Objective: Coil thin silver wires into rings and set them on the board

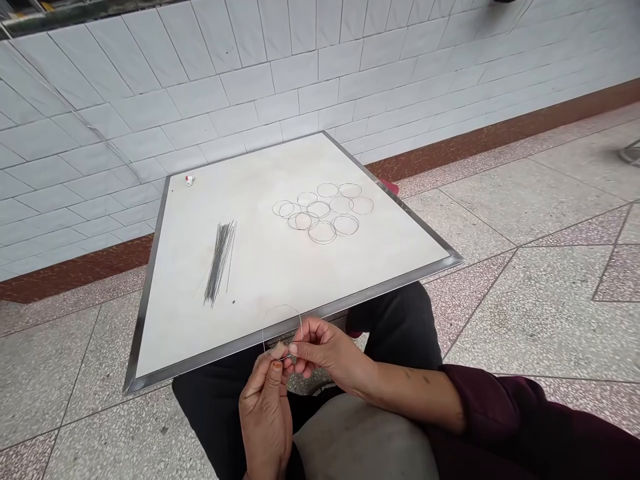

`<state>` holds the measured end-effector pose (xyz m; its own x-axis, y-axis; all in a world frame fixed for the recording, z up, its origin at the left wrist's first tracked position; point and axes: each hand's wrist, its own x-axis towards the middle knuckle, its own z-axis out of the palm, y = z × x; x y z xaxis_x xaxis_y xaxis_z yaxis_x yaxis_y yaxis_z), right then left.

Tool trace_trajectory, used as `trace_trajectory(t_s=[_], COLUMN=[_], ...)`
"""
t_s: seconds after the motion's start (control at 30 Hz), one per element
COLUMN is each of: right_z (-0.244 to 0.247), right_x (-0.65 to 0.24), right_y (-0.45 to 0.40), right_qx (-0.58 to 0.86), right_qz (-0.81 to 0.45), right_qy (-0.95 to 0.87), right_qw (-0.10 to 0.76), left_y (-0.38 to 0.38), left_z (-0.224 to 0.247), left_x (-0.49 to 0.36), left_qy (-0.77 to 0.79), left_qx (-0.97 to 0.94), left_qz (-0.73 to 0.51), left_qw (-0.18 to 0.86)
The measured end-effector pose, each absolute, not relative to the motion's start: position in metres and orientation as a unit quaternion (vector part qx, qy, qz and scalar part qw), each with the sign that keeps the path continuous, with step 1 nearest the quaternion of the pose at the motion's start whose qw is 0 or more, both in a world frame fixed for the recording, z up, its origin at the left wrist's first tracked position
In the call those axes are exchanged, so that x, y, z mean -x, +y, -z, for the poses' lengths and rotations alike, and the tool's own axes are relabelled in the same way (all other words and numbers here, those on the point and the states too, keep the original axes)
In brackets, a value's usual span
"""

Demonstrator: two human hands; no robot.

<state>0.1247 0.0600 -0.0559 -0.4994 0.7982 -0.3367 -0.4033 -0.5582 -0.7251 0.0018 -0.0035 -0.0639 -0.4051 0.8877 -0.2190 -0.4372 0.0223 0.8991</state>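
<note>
A thin wire ring (282, 306) stands up from between my two hands, just over the table's near edge. My left hand (269, 393) is closed, thumb and fingers pinching the ring's lower left part; a small tan piece shows at its fingertips. My right hand (325, 350) pinches the ring's lower right part between thumb and fingers. The wire ends are hidden by the fingertips. On the white table (270, 267), a bundle of straight wires (219, 263) lies to the left. Several finished-looking wire rings (321, 232) lie overlapping to the right of centre.
A metal edging (350, 305) runs round the tabletop. A small white and red object (190, 180) sits at the far left corner. Behind stands a white tiled wall (225, 93); the speckled floor (480, 267) spreads to the right. My knees are under the table's near edge.
</note>
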Motion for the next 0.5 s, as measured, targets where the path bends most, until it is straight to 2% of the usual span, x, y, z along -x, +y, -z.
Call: trace_trajectory(t_s=[0.23,0.5], right_z=[0.057,0.056], right_x=[-0.124,-0.125], right_y=[0.056,0.057], right_qx=[0.31,0.31], right_qz=[-0.829,-0.822], right_qy=[-0.297,-0.321], right_qw=[0.36,0.353], left_y=[-0.004,-0.003], left_z=[0.059,0.05], left_x=[-0.004,-0.007], left_qy=[0.535,0.501], left_qx=[-0.253,-0.215], left_qz=[-0.662,-0.672], left_qw=[0.46,0.501])
